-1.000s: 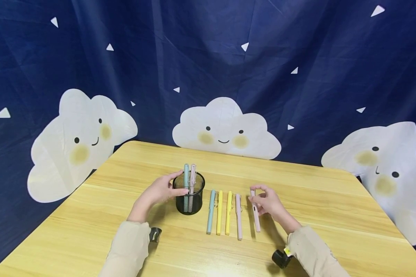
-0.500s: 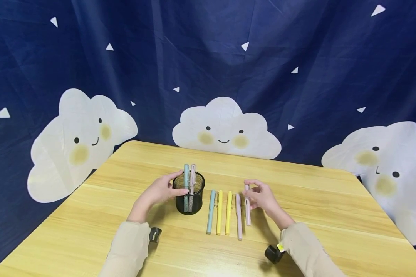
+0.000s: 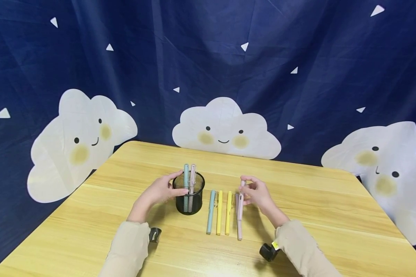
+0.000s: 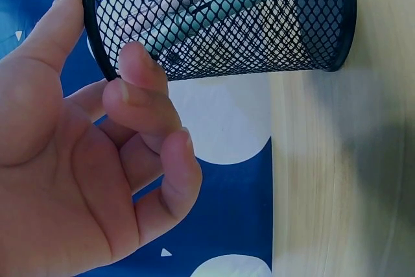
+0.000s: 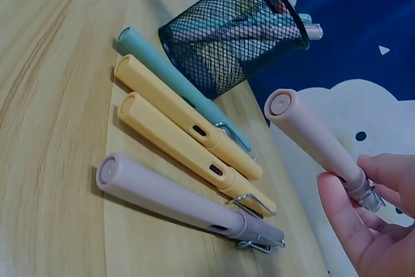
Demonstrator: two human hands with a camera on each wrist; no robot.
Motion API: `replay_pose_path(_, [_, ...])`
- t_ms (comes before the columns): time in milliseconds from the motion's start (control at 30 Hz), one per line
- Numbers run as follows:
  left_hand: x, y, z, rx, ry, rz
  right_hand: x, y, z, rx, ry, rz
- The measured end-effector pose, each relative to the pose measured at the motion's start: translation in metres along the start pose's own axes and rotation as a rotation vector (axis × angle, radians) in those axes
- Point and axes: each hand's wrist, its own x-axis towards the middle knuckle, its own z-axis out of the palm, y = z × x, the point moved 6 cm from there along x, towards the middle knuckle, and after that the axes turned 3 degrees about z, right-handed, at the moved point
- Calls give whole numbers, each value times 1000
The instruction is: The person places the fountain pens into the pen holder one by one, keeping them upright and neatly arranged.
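Observation:
My left hand [image 3: 160, 189] holds the rim of a black mesh pen cup [image 3: 194, 206], thumb and fingers on either side of it. Inside the cup stand a teal pen [image 3: 186, 172] and a pale pink pen [image 3: 193, 173]. With thumb and fingertips, my right hand [image 3: 259, 195] pinches another pale pink pen [image 5: 311, 134] near its clip end, raised off the table. In the head view it overlaps a lilac pen [image 5: 175, 196] lying on the table. Beside that lie two yellow pens [image 3: 228, 213] and a teal pen [image 3: 210, 213], roughly parallel.
The wooden table [image 3: 291, 184] reaches back to a dark blue curtain [image 3: 208, 50] printed with smiling clouds. A black wrist device [image 3: 268, 252] hangs below the right sleeve, and another black device [image 3: 155, 234] below the left one.
My right hand has moved left and slightly away from me, carrying the pale pink pen from right of the row to over the lilac pen. The left hand and cup have stayed put.

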Motion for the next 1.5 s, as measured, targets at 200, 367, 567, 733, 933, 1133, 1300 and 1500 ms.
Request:
replay_pose_path(200, [0,0,0,-1,-3,-2,0,-5,5,35,10,0])
replay_pose_path(367, [0,0,1,-20,-7,-6,1,-10,7,62,31,-11])
replay_pose_path(567, [0,-1,1,-28,-7,-15,4,-13,10,104,52,-39])
replay_pose_path(733, [1,-3,1,-26,-4,-22,10,-9,10,163,14,-154])
replay_pose_path(933, [0,-3,2,-37,-8,-43,5,-17,14,163,54,-151])
replay_pose_path(1133, [0,-2,1,-40,-9,-26,27,6,10,192,37,-170])
replay_pose_path(1300, [0,-2,1,-51,-16,-27,22,-5,15,237,33,-214])
replay_pose_path(1500, [0,-2,1,-47,-27,-32,18,-14,20,263,66,-205])
